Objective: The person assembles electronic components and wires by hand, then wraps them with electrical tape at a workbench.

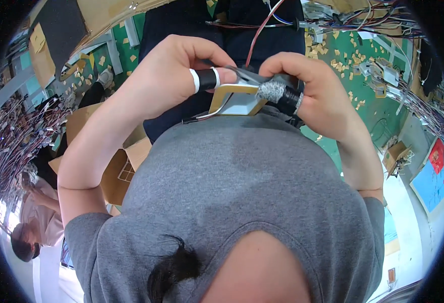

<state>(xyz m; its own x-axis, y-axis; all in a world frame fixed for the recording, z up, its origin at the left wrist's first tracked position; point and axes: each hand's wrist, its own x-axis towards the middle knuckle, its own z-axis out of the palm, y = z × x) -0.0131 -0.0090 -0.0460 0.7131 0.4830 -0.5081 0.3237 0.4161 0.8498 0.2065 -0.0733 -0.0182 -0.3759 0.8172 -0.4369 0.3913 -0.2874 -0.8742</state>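
Note:
In front of my belly I hold a small white, box-like part (239, 104) with yellowish edges. A thin black-and-white wire (213, 115) hangs off its left side, and a reddish wire (256, 43) runs up and away behind it. Along its far edge lies a dark grey strip (252, 77). My left hand (181, 68) pinches the strip's left end, its thumb wrapped in black and white tape. My right hand (320, 91) is closed on the right end, its thumb wrapped in speckled grey cloth and black tape. The fingertips behind the part are hidden.
Beyond my hands lie a cardboard-topped surface (111, 12) and bundled wires (353, 22). Large wire bundles hang at left (15, 116) and right (424, 113). Yellow scraps litter the green floor (355, 76). An open carton (113, 177) and another person (40, 212) are at the left.

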